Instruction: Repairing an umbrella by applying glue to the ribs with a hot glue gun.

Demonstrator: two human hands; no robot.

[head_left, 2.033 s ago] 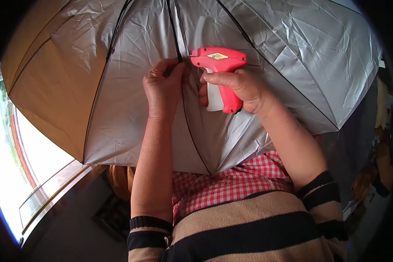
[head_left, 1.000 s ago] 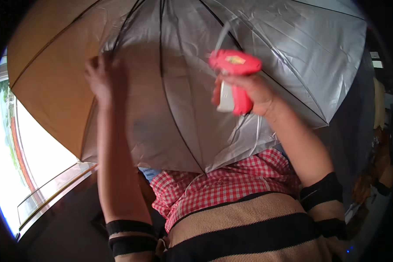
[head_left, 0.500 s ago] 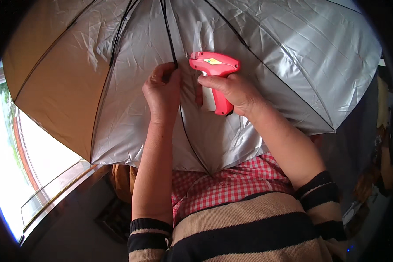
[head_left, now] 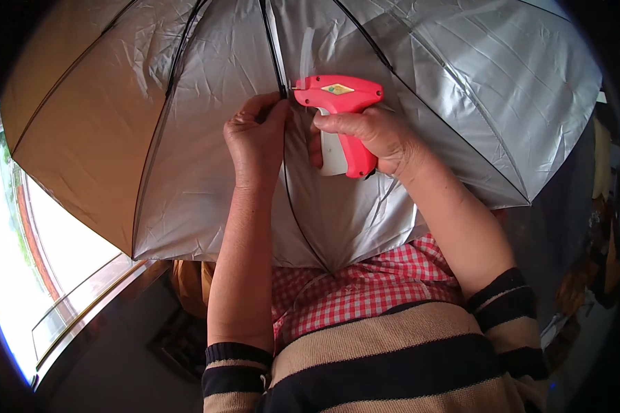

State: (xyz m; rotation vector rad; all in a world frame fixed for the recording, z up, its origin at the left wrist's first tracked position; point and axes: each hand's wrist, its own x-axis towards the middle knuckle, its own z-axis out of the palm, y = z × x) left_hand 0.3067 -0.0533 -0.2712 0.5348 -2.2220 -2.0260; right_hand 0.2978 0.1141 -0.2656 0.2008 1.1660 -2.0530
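Silver fabric of an open umbrella canopy (head_left: 207,158) fills the upper part of the view, its inner side facing the camera, with a tan panel at the far left edge and thin black ribs fanning out from the top. Below that left edge a bright window (head_left: 21,275) shows past the canopy's hem. Moving inward, the left hand (head_left: 255,144) rises on a nearly straight forearm from the lower edge, palm toward the fabric, its fingers curled together and the fingertips (head_left: 272,103) pinching the cloth against a black rib (head_left: 277,62) — right at the spot where the tool's nose meets it. Just beside it, touching the same place, a red tagging gun (head_left: 337,96) lies level with its needle end pointing left at the rib and a whitish strip sticking up from its top. The right hand (head_left: 372,138) wraps the gun's handle from the right, fingers closed tight round the grip and the pale trigger, the wrist bent and the forearm slanting down to the lower right. Under both arms sits a red-and-white checked cloth (head_left: 386,282), and nearest the camera a tan sweater with dark stripes (head_left: 393,358) — its cuffs banding both wrists.
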